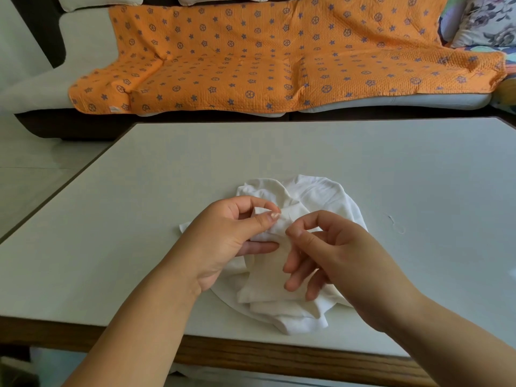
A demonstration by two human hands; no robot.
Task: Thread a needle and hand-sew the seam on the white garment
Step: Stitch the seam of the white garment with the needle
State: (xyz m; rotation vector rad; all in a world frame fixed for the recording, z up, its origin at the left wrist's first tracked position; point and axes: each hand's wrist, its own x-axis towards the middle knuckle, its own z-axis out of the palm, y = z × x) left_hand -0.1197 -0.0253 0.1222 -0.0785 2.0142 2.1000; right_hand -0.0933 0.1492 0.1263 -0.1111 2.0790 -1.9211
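Left hand (220,241) pinches the garment (321,196); right hand (343,255) at three o'clock, grip unclear; a slackened pinch could misalign the seam.

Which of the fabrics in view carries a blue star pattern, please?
The orange blanket draped over the sofa. The garment on the table is plain white, and the cushion at the far right is floral.

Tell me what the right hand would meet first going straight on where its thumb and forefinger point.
Probably the raised fold of the white garment, pinched by the left hand; the right hand looks nearly on it, though depth is unclear.
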